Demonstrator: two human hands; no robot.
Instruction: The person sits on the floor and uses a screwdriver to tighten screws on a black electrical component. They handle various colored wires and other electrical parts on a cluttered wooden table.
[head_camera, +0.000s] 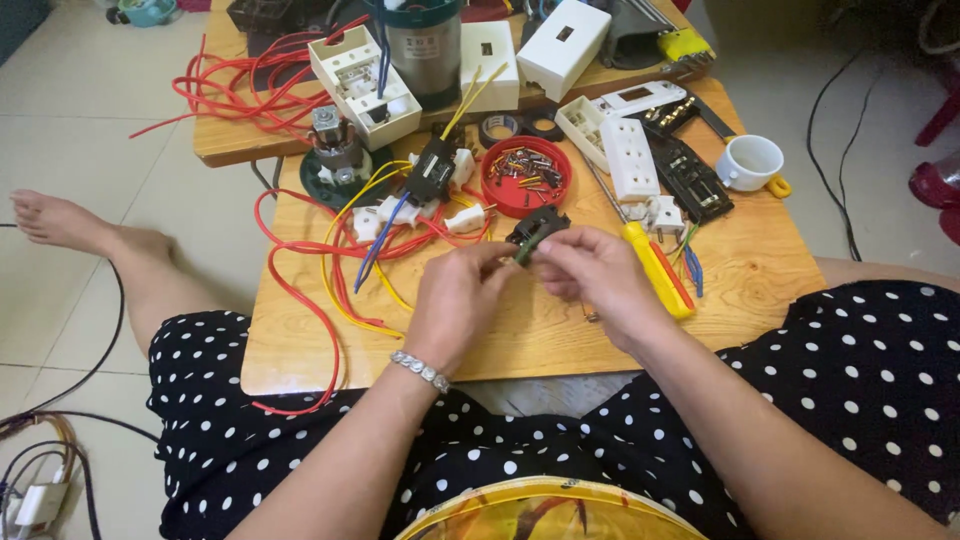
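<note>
Over the middle of the wooden worktop (560, 340) we hold a small black electrical part (537, 232) between both hands. Our left hand (455, 300) pinches its near left edge with thumb and fingertips, the grip closed on the part; a silver bracelet (420, 370) sits on that wrist. Our right hand (590, 275) closes on the part's right side from the other direction, its fingers curled over the lower corner. So the part sits just above and between the two grips, its upper half poking out past our fingertips, lifted clear of the worktop as far as we can tell. A thin greenish piece shows where the two grips meet, but it is too small for us to tell what it is.

Just beside our right hand lies a yellow-handled screwdriver (655, 268), its handle partly tucked under the fingers. Right behind the part stands a round red dish (527, 176) full of small screws and bits. To the left of our left hand sprawl red, yellow and blue wires (350, 260) joined to white connectors and a black block (432, 172). Farther right lie a white socket strip (628, 157), a black inner strip (690, 178) and a white cup (752, 161). A metal cylinder (422, 50) stands at the far edge.
</note>
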